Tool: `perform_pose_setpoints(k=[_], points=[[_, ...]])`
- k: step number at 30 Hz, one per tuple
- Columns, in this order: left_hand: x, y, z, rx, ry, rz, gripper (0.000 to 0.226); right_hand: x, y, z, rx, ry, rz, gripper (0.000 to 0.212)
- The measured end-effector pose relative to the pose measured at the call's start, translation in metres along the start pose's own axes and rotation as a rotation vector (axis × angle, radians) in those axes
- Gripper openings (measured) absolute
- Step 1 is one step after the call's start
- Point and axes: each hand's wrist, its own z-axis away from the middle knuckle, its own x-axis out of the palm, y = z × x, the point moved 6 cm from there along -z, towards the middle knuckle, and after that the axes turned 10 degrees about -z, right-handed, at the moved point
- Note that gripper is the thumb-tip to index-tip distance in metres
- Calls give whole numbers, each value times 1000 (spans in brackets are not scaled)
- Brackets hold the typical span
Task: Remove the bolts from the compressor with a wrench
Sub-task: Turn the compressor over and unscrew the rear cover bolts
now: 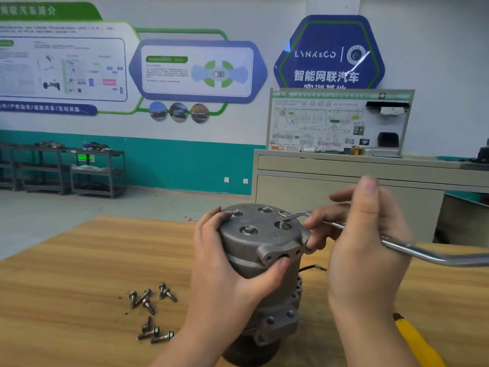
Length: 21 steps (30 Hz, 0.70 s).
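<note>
Left hand (pixel 232 260) gripped compressor (pixel 262 260) at frame centre; right hand (pixel 362 234) clutched wrench (pixel 397 245) seated on a bolt (pixel 283 215). The ring looked shallowly seated, so it could slip and round the head.

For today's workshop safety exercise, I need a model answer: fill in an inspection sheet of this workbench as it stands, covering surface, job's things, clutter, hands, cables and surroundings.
Surface: wooden bench, light grain, a few dark specks near the bolts.
Job's things: compressor standing on end; wrench with its ring end on a top bolt; three other bolts seated in the top face; one hole open.
Clutter: loose bolts lying in two small groups left of the compressor; yellow handle at the right edge.
Hands: left hand grips the compressor body; right hand holds the wrench shaft.
Cables: thin wire behind the compressor.
Surroundings: metal racks, grey cabinet, wall posters.
</note>
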Motion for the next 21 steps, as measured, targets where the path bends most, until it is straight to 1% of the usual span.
perform_pose_setpoints(k=[2,4,6,8,10,13,15,17,19,21], points=[[0,-1,-1,-1,-3,-7,81,7,-4,4,-51,-43,52,30],[1,-3,-2,-6,-19,-1,84,8,-5,5,-76,-52,65,24],[0,-5,-4,-6,-53,19,84,1,0,1,-42,-19,10,22],[1,-9,-6,-18,-117,70,83,-12,12,-7,102,42,-113,22],[3,-13,-8,-49,-201,145,82,-22,29,-16,317,76,-272,22],[5,-17,-10,-76,-272,226,82,-25,52,-18,578,102,-517,13],[4,-18,-11,-87,-290,268,81,-22,62,-17,653,124,-662,9],[4,-19,-11,-101,-307,302,78,-19,70,-15,685,154,-750,6],[4,-20,-11,-114,-322,319,78,-17,74,-15,723,181,-773,7],[5,-21,-12,-122,-336,335,77,-15,73,-17,728,200,-731,13]])
